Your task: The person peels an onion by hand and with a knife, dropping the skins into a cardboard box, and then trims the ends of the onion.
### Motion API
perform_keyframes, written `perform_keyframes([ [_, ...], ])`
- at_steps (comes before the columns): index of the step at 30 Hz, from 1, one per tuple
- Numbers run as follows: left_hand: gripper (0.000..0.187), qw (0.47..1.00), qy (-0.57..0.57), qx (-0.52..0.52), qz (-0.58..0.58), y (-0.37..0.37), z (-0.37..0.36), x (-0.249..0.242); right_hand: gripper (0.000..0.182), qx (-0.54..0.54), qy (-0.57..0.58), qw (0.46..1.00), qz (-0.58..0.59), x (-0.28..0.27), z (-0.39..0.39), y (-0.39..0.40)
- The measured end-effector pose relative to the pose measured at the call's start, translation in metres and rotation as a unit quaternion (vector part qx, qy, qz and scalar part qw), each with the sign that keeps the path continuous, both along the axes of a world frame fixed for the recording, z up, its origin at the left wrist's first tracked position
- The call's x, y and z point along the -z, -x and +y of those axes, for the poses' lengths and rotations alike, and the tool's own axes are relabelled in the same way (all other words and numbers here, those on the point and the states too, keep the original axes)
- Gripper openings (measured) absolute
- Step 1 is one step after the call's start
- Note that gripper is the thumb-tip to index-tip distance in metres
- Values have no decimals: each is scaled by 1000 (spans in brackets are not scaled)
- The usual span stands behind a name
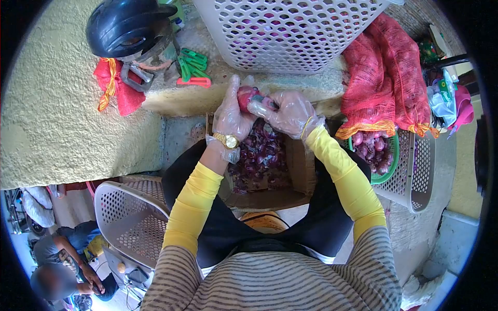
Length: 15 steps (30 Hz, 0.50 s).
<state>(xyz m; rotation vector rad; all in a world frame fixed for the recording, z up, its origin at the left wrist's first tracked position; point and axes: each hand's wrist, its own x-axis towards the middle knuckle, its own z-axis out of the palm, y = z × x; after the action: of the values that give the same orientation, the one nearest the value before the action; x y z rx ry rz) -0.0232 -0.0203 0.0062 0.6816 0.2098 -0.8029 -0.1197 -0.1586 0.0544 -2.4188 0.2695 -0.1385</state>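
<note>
Both my hands wear clear plastic gloves and meet above an open cardboard box (301, 166). Purple onion skins (259, 155) lie inside the box. My left hand (231, 116) is wrapped round a red onion (248, 98), with its thumb pointing up. At the onion's right side, my right hand (290, 111) is closed on a small tool, partly hidden by the fingers, whose exact shape I cannot make out. A green basket (395, 160) of red onions (371, 150) stands to the right of my right forearm.
A perforated crate (285, 36) stands on the ledge ahead. Red mesh sacks (384, 78) lie at the right, near another crate (423, 171). Green clips (193, 65) and a black helmet (124, 26) are at upper left. A person (67, 254) sits lower left beyond a crate (129, 217).
</note>
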Motion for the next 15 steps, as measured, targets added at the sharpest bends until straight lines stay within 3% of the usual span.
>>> perform_keyframes([
  [4, 52, 999, -7, 37, -24, -1, 4, -2, 63, -32, -16, 998, 57, 1, -3, 0],
  [6, 53, 999, -16, 30, -43, -2, 4, -6, 54, -67, 27, 997, 18, -4, -2, 3],
  [10, 56, 996, -64, -11, -55, -1, 7, -17, 52, -133, 75, 988, -14, -10, 1, 6],
  [12, 57, 996, -59, -23, -54, -4, 9, -15, 57, -210, 130, 967, 62, -13, 1, 6],
  [14, 58, 997, -54, -35, -53, -7, 11, -12, 59, -215, 153, 961, 88, -18, 3, 8],
  [15, 60, 997, -52, -29, -41, -7, 12, -12, 58, -192, 132, 972, 35, -15, 2, 8],
])
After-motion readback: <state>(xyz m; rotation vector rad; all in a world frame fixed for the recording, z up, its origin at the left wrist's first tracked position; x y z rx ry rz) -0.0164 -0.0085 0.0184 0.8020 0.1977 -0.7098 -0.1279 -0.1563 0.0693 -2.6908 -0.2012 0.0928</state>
